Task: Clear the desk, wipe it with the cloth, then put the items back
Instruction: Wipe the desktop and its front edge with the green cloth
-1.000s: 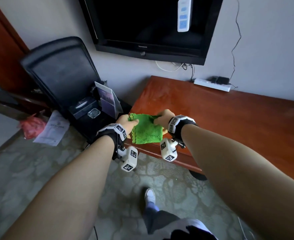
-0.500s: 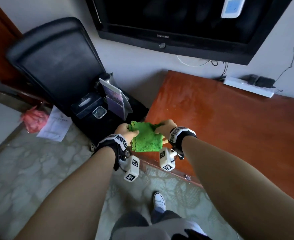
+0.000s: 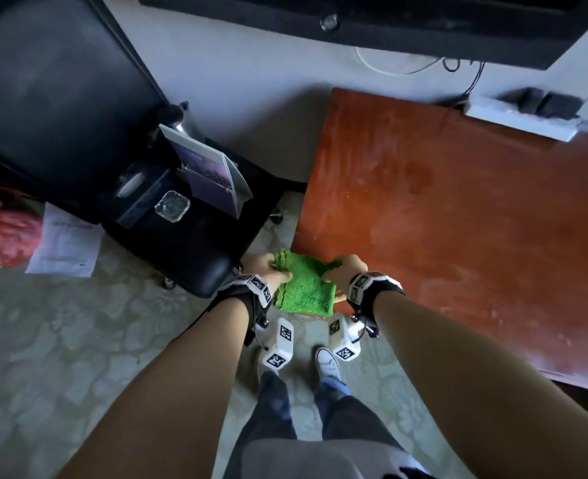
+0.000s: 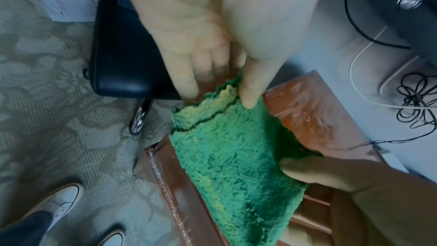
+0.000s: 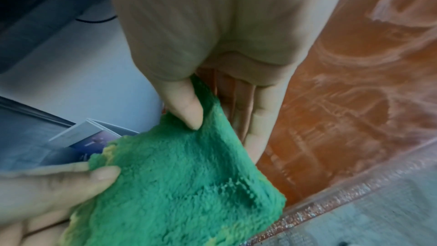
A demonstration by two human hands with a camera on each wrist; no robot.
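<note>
A folded green cloth [image 3: 302, 288] hangs in the air at the near left corner of the reddish wooden desk [image 3: 458, 219]. My left hand [image 3: 266, 271] pinches its left top corner and my right hand [image 3: 346, 271] pinches its right top corner. In the left wrist view the thumb presses the green cloth [image 4: 236, 156] against the fingers. The right wrist view shows the same pinch on the green cloth [image 5: 177, 184], beside the desk [image 5: 343, 100] with wet wipe streaks. A booklet [image 3: 209, 174], a glass ashtray [image 3: 172, 206] and a dark box [image 3: 140, 191] sit on the black chair [image 3: 181, 243].
A white power strip [image 3: 520, 121] with plugs lies at the desk's back edge. A television [image 3: 354, 22] hangs on the wall above. A paper sheet [image 3: 66, 242] and a red bag [image 3: 2, 233] lie on the carpet at left. My feet [image 3: 327, 361] stand below the cloth.
The view has tilted down and closer to the desk corner. Both hands still hold the cloth's top corners, now slightly off the desk's edge over the floor.
</note>
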